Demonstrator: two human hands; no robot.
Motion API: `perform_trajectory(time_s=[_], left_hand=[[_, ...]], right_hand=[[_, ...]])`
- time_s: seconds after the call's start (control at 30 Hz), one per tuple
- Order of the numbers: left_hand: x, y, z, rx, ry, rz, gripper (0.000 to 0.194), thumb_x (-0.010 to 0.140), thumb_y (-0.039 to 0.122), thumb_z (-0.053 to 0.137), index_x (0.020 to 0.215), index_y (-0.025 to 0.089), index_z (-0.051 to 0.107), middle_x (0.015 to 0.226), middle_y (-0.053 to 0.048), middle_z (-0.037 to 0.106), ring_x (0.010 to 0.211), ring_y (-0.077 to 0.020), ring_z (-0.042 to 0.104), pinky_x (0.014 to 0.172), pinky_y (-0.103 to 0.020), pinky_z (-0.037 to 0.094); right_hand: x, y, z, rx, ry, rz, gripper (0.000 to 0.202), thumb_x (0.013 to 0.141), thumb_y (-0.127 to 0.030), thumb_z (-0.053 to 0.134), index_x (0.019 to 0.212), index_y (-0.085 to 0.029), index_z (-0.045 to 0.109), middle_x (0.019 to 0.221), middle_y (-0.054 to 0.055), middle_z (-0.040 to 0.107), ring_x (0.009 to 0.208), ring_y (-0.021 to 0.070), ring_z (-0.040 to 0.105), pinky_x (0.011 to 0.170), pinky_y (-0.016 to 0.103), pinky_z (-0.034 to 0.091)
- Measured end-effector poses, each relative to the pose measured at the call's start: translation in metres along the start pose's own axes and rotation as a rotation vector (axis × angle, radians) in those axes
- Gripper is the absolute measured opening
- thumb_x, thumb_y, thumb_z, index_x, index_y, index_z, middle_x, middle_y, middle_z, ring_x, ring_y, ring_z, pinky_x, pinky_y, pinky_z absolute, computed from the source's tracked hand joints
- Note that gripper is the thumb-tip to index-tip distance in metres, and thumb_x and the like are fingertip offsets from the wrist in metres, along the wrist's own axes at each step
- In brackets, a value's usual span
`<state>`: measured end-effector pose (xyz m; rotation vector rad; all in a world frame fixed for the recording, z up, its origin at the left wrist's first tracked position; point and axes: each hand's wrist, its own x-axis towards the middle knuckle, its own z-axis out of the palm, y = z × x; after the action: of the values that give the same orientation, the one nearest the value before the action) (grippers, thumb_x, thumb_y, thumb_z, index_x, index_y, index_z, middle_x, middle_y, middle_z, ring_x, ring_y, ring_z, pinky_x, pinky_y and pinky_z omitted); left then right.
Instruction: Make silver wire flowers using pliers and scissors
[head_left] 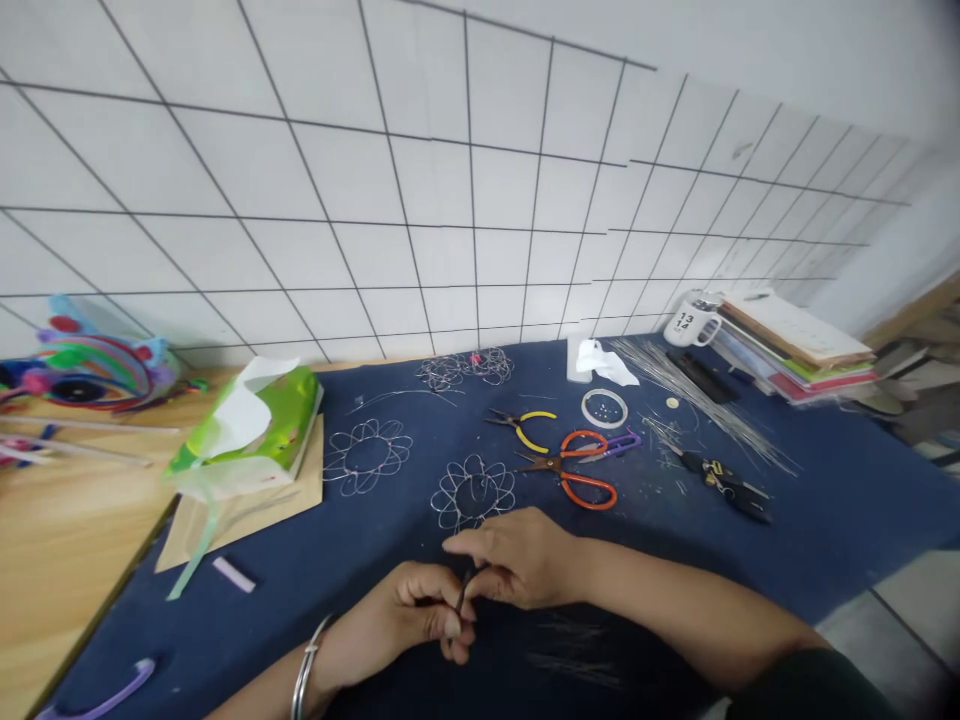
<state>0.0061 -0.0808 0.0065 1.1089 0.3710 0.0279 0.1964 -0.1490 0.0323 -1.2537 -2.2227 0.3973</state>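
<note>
Thin silver wire sits pinched between your left hand & right hand, both grips closed on it, low over the blue-cloth bench. Keep pinch tight, bend slow near the silver wire flower; orange-handled scissors lie just beyond.

Bright even light, soft shadows; edges curved, corners blurred, slight motion blur.

Bare forearms, silver bangle at left wrist, dark sleeve at right.
</note>
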Motion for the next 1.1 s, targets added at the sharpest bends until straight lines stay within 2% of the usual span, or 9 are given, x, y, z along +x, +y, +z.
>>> perform_trajectory(time_s=[0.1,0.2,0.23,0.33,0.4,0.53,0.73,0.93,1.1], left_hand=[[0.000,-0.001,0.000,0.032,-0.006,0.018,0.018,0.074,0.028,0.063,0.079,0.011,0.062,0.071,-0.006,0.066,0.063,-0.0160,0.063,0.062,-0.029,0.049],[-0.001,-0.003,0.000,0.061,-0.014,0.019,0.017,0.074,0.027,0.062,0.080,0.011,0.062,0.073,-0.006,0.065,0.064,-0.0157,0.063,0.063,-0.029,0.048],[-0.001,-0.004,-0.001,0.065,-0.018,0.019,0.016,0.075,0.026,0.062,0.080,0.011,0.062,0.073,-0.006,0.065,0.065,-0.0155,0.063,0.063,-0.029,0.048],[-0.001,-0.006,-0.002,0.061,-0.028,0.015,0.013,0.076,0.024,0.060,0.081,0.012,0.062,0.073,-0.005,0.065,0.066,-0.0154,0.062,0.065,-0.030,0.048],[-0.001,-0.006,-0.002,0.058,-0.025,0.015,0.013,0.076,0.024,0.060,0.082,0.012,0.062,0.073,-0.005,0.065,0.067,-0.0155,0.062,0.065,-0.030,0.048],[0.000,-0.003,0.003,0.094,0.036,0.045,0.015,0.075,0.025,0.061,0.079,0.011,0.062,0.074,-0.006,0.065,0.066,-0.0150,0.061,0.064,-0.028,0.046],[0.000,0.004,0.013,0.116,0.213,0.048,0.016,0.075,0.027,0.061,0.082,0.012,0.062,0.075,-0.005,0.064,0.066,-0.0147,0.059,0.064,-0.027,0.045],[0.010,0.019,0.015,0.141,0.298,0.103,0.015,0.078,0.027,0.058,0.085,0.014,0.062,0.074,-0.005,0.064,0.067,-0.0142,0.058,0.065,-0.026,0.043],[0.021,0.018,0.013,0.102,0.367,0.126,0.016,0.078,0.027,0.058,0.087,0.015,0.061,0.077,-0.004,0.064,0.072,-0.0142,0.058,0.071,-0.027,0.044]], right_hand=[[-0.012,0.017,-0.036,-0.129,0.120,0.247,0.033,0.084,-0.045,0.043,0.104,-0.022,0.054,0.084,0.002,0.061,0.078,0.0121,0.055,0.072,0.023,0.040],[-0.050,0.050,-0.081,-0.363,0.187,0.706,0.023,0.086,-0.038,0.041,0.085,-0.023,0.059,0.088,0.002,0.060,0.086,0.0129,0.053,0.077,0.024,0.037],[-0.068,0.063,-0.096,-0.404,0.199,0.791,0.022,0.085,-0.035,0.042,0.084,-0.021,0.059,0.087,0.003,0.060,0.086,0.0140,0.052,0.076,0.025,0.036],[-0.120,0.095,-0.130,-0.460,0.182,0.949,0.019,0.081,-0.031,0.047,0.079,-0.018,0.060,0.079,0.005,0.060,0.073,0.0151,0.053,0.068,0.026,0.036],[-0.145,0.109,-0.142,-0.461,0.147,1.018,0.019,0.079,-0.031,0.049,0.076,-0.017,0.061,0.075,0.005,0.061,0.068,0.0148,0.053,0.063,0.025,0.035],[-0.164,0.126,-0.145,-0.429,0.098,1.087,0.023,0.081,-0.035,0.046,0.081,-0.018,0.063,0.078,0.004,0.063,0.071,0.0144,0.055,0.062,0.024,0.034],[-0.155,0.154,-0.142,-0.380,0.029,1.219,0.030,0.077,-0.045,0.053,0.081,-0.017,0.063,0.079,0.006,0.063,0.077,0.0177,0.057,0.064,0.026,0.036],[-0.154,0.170,-0.146,-0.222,-0.055,1.320,0.026,0.084,-0.035,0.049,0.098,-0.014,0.056,0.097,0.004,0.057,0.084,0.0147,0.056,0.074,0.033,0.046],[-0.159,0.162,-0.154,0.031,-0.003,1.336,0.023,0.081,-0.033,0.052,0.086,-0.011,0.058,0.078,0.002,0.060,0.063,0.0099,0.055,0.055,0.023,0.045]])
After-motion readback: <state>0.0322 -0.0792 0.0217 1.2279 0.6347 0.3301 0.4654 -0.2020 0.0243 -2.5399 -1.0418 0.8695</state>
